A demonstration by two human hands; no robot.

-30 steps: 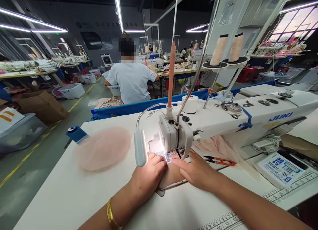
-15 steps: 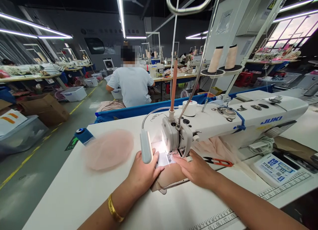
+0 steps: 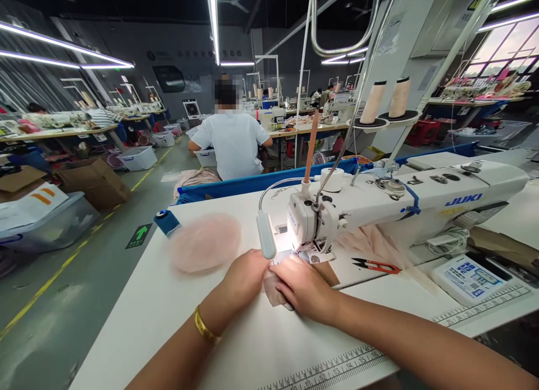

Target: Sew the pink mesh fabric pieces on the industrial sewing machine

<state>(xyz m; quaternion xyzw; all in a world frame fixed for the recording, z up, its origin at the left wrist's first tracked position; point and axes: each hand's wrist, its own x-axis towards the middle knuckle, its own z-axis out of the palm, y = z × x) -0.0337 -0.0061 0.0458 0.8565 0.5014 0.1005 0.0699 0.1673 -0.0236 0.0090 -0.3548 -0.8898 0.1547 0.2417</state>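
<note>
A small piece of beige-pink fabric point(image 3: 273, 294) is bunched in front of the sewing machine head point(image 3: 300, 219). My left hand point(image 3: 247, 278) is closed at the fabric's left side, its fingertips partly hidden by the lamp and the other hand. Just in front of the needle area, my right hand point(image 3: 307, 289) has its fingers bent round the same fabric, close against the left. A grey-white lamp point(image 3: 266, 235) on a bendy neck lights the spot; the needle itself is hard to make out.
Sheer pink fabric point(image 3: 206, 244) lies at the left beside a blue thread cone point(image 3: 167, 221). Right of the hands are red-handled thread snips point(image 3: 377, 265), more sheer fabric point(image 3: 370, 238) and a white box point(image 3: 471, 278). A ruler strip point(image 3: 332, 370) runs along the front edge. A co-worker point(image 3: 231, 143) sits ahead.
My hands have come together, the right moving left and across to the fabric. The fabric, earlier spread flat under both hands, is now bunched up. The view has shifted slightly.
</note>
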